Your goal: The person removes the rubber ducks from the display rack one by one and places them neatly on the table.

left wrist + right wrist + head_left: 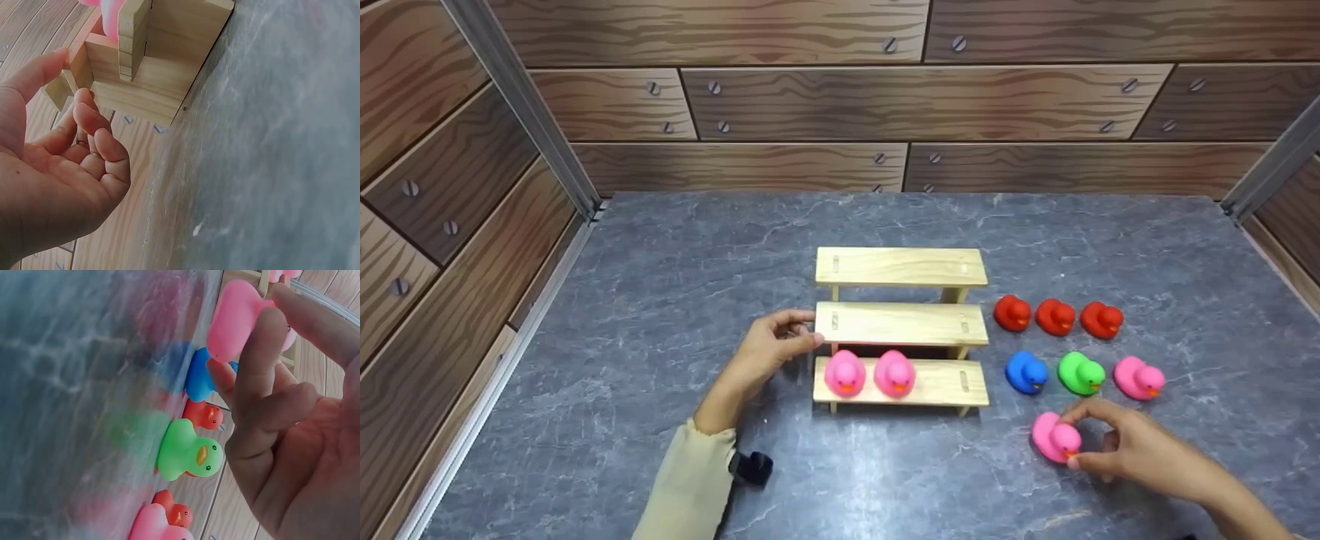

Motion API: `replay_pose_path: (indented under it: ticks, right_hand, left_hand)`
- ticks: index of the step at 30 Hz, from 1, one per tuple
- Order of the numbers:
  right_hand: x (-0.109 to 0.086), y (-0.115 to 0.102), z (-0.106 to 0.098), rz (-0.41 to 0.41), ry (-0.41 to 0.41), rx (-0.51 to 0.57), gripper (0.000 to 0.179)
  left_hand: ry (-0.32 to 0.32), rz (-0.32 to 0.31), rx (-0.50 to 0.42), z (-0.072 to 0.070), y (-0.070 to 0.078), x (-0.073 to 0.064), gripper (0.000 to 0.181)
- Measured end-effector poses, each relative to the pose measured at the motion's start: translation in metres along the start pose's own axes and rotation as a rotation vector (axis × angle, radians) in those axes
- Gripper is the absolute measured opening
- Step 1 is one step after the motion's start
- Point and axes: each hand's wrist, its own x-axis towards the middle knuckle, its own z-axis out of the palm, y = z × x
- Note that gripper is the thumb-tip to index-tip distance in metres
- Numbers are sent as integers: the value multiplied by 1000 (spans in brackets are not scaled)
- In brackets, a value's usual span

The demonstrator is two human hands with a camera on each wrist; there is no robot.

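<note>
A small three-step wooden stand [901, 324] stands mid-table, with two pink rubber ducks [895, 375] side by side on its lowest step. My left hand [769, 345] is at the left end of the middle step, thumb and index finger pinching its edge; the left wrist view shows the other fingers [107, 152] curled in. To the right of the stand, my right hand [1144, 448] holds another pink rubber duck [1054, 437] between thumb and fingers. In the right wrist view this pink duck [233, 320] appears raised off the table.
Three red ducks [1055, 316] form a row right of the stand. In front of them are a blue duck [1026, 373], a green duck [1081, 373] and a pink duck [1138, 378]. Wood-patterned walls [922, 101] enclose the grey marbled table [660, 300].
</note>
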Motion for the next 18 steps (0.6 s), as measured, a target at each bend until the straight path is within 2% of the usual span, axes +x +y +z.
replay_pose_path:
  ticks: [10,18]
  right_hand:
    - [4,-4,0,91,-49,-17,49]
    - [6,-5,2,103,-42,-46,49]
  left_hand:
    - [-1,0,6,-1,1,-1,44]
    - [-6,1,9,-1,0,0,44]
